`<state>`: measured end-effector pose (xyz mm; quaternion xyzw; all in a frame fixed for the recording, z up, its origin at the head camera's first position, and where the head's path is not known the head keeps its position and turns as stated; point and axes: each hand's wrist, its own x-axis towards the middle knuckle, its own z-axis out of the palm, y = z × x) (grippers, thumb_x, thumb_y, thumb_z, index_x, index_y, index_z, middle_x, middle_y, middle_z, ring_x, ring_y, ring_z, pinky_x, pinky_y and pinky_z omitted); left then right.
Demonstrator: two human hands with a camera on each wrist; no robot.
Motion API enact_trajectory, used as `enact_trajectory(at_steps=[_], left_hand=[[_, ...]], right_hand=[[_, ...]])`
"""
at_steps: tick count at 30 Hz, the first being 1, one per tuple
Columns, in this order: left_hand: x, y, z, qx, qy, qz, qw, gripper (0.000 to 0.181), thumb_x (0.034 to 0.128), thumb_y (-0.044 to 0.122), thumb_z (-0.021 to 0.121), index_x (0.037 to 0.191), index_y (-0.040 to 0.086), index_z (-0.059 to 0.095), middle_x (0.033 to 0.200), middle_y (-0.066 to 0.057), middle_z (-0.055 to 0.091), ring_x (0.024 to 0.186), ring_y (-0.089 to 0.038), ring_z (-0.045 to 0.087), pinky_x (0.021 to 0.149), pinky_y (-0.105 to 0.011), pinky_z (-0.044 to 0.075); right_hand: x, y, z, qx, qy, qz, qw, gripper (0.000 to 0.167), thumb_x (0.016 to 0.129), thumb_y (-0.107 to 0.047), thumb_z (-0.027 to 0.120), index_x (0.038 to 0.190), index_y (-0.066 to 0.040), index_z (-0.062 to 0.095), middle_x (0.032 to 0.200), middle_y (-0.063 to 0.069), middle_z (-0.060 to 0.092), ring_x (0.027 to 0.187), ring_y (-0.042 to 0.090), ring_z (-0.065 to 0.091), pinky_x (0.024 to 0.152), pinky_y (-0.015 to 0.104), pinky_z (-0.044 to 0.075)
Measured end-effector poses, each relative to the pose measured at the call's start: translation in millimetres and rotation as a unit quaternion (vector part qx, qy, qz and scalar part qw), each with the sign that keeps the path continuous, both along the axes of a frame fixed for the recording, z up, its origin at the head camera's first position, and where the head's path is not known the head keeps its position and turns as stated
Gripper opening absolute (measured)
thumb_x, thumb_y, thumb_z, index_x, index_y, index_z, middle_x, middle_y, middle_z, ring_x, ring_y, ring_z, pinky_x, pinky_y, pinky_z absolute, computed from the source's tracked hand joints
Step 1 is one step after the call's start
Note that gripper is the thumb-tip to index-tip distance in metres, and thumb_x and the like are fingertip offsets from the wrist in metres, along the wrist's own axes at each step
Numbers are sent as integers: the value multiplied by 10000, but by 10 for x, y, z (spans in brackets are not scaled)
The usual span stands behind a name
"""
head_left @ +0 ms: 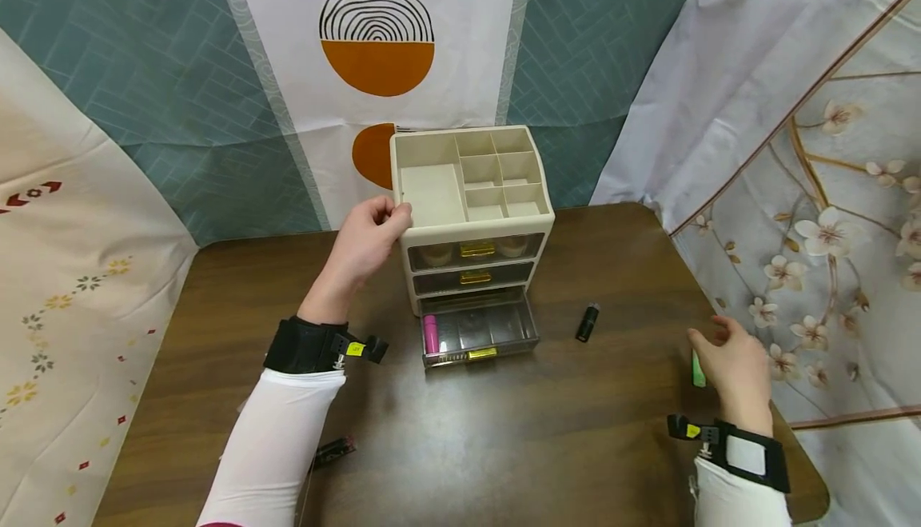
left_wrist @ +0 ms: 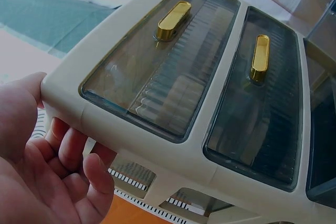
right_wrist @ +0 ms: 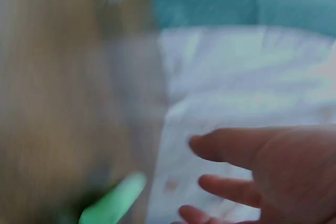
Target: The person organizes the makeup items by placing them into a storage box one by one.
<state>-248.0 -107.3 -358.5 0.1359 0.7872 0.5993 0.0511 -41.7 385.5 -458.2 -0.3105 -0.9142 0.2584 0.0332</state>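
L hand [head_left: 363,243] pinches the organizer [head_left: 475,229] at its front L corner, mid-frame; bottom drawer [head_left: 514,349] out w/ pink tube [head_left: 431,335] inside; R hand [head_left: 735,367], lower R of frame, fingers loosely parted, nothing held, near green stick [head_left: 698,373]; black tube [head_left: 588,322] right of centre.

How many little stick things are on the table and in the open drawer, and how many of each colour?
Green: 1, the green stick by the right hand
Pink: 1, the pink stick in the open drawer
Black or dark: 2, the black stick and the dark stick, partly behind the left sleeve
Total: 4 that show
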Motion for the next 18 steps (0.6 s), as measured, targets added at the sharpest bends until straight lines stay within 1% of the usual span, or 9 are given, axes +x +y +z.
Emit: enact_trajectory(at_steps=[2, 3, 5, 8, 12, 18], left_hand=[[-3, -16, 0, -4, 1, 13, 10000, 381, 1051, 372, 622, 867, 54, 519, 757, -49, 418, 660, -212, 430, 583, -306, 346], [-5, -20, -5, -1, -1, 6, 10000, 383, 1051, 373, 622, 868, 53, 521, 755, -47, 421, 657, -211, 433, 582, -306, 351], [-7, -19, -9, -2, -2, 4, 10000, 380, 1049, 372, 622, 868, 54, 524, 753, -44, 429, 656, -210, 437, 581, -307, 358], [-9, -11, -8, 4, -8, -4, 10000, 372, 1047, 366, 625, 868, 55, 526, 751, -40, 437, 656, -204, 440, 579, -303, 361], [-8, -8, -4, 26, -34, -1, 10000, 371, 1049, 361, 626, 869, 55, 522, 754, -40, 437, 658, -202, 440, 578, -300, 360], [-10, 1, 0, 52, -34, -10, 10000, 372, 1052, 363, 626, 872, 55, 521, 760, -39, 427, 657, -198, 434, 580, -300, 360]], right_hand=[[30, 228, -94, -31, -564, -9, 9984, 731, 1059, -386, 587, 1564, 100, 377, 1499, 446, 421, 1335, 640, 424, 1061, 718, 385], [41, 315, -143, -30, -801, 48, 9968, 757, 1054, -388, 594, 1566, 114, 350, 1510, 462, 384, 1344, 660, 388, 1073, 725, 370], [54, 401, -215, -113, -1107, 57, 9938, 778, 1050, -375, 605, 1573, 122, 315, 1531, 474, 330, 1366, 677, 335, 1094, 730, 348], [64, 458, -290, -145, -1159, 62, 9931, 697, 1039, -302, 619, 1534, 118, 366, 1476, 486, 361, 1309, 675, 383, 1048, 719, 389], [64, 500, -332, -117, -1002, 156, 9948, 588, 1022, -188, 619, 1463, 137, 407, 1396, 489, 418, 1209, 662, 447, 961, 697, 429], [58, 537, -352, -123, -972, 198, 9950, 572, 1015, -154, 621, 1452, 150, 412, 1380, 489, 430, 1186, 650, 463, 938, 679, 438]])
